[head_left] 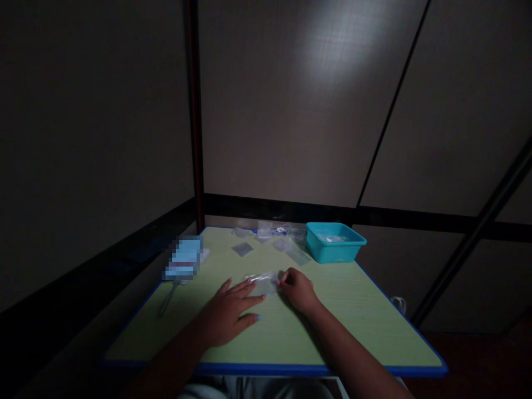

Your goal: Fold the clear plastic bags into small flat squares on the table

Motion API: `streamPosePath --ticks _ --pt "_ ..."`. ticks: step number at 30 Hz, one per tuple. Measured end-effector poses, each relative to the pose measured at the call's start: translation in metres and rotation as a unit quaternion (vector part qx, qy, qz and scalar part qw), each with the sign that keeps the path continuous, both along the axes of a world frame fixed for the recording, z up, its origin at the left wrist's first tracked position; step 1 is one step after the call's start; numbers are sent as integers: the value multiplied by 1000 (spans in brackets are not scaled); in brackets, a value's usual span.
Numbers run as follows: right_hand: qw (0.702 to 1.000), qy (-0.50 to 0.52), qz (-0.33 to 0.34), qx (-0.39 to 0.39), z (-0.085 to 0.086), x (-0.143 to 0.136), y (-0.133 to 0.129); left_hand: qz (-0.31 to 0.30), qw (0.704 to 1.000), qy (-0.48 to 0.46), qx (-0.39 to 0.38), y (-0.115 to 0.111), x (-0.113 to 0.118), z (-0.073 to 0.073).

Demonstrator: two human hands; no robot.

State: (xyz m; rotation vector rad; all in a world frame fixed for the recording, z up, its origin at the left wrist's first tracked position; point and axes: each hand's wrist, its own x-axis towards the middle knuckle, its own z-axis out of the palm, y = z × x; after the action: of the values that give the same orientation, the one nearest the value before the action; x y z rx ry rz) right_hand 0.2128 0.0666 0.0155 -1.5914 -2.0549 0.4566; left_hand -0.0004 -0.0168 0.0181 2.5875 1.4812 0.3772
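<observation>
Basin (336, 254) (turquoise) beyond right hand (296, 287), beside clear packets (297, 255).

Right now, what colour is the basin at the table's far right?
Turquoise, clearest in the head view.

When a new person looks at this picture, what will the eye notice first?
Probably the bright turquoise basin at the table's far right. Next, the two hands, left and right, at a clear plastic bag near the middle of the pale green table.
</observation>
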Motion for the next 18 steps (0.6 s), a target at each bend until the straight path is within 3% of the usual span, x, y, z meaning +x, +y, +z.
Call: streamPosePath --ticks 7,18 --pt "985 -112 -41 125 0 -3 -8 -4 1000 -6 4 0 0 1" --pt "984 -124 -54 118 -5 -1 -3 -4 1000 -8 2 2 0 -2"
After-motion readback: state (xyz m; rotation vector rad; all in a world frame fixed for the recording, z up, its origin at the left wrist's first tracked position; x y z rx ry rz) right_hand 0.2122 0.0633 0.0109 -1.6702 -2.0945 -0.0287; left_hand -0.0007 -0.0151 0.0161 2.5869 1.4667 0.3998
